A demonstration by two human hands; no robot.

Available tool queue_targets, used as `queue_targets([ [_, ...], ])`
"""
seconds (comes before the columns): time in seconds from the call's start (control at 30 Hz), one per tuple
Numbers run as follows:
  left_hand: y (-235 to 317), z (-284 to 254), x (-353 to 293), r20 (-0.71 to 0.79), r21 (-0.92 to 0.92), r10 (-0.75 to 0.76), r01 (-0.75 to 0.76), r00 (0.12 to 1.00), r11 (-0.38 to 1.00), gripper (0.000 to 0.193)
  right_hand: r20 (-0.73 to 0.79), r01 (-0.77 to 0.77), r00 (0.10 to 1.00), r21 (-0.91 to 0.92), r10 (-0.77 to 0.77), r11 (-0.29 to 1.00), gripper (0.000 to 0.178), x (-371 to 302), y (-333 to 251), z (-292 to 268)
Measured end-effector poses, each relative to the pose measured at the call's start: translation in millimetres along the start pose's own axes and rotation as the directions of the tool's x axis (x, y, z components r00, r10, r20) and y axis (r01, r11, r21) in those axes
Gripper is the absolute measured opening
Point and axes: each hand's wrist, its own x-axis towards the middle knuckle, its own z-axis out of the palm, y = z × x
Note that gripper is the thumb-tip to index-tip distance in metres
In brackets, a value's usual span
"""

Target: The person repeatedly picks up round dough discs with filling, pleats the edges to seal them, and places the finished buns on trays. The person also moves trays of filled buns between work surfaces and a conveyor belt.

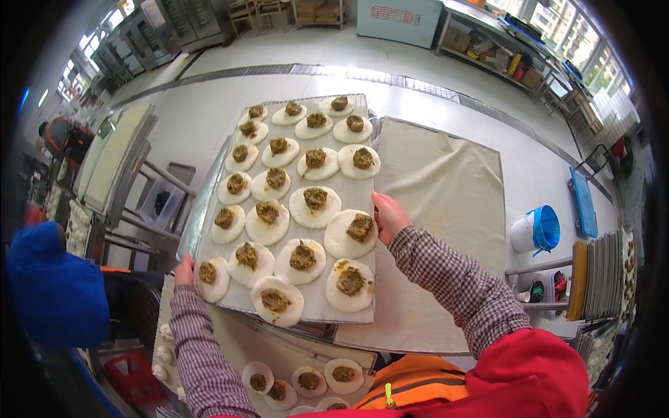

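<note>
A wide tray (362,196) lies in front of me, tilted slightly, with rows of flat white dough rounds (334,209) on it. Each round carries a lump of brown-green filling (315,198) in its middle. My left hand (185,270) is closed on the tray's near left edge. Around its right edge, about halfway along, my right hand (391,217) is closed too; some of its fingers are hidden beneath the tray. Beside the tray on the right stretches a cloth-covered board (446,209), its beige cloth wrinkled.
Below the held tray, another tray (240,343) bears more filled rounds. A person in blue (56,292) stands close on the left, near a stack of boards (115,160). To the right are a white bucket (524,233) with a blue liner and stacked trays (603,275).
</note>
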Motion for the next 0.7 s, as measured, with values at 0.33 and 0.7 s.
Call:
queue_targets([
  [0.33,48.0,4.4,-84.2,0.000,0.074,0.301,-0.300,0.954,0.951,0.039,0.054,0.254,0.966,-0.048,-0.251,0.966,0.027,-35.4,-1.0,-46.2],
  [0.7,193.5,170.8,-285.3,0.145,-0.156,-0.071,0.094,0.987,0.983,0.048,-0.117,0.183,0.970,-0.235,-0.214,0.955,0.037,-94.4,-75.3,-317.5],
])
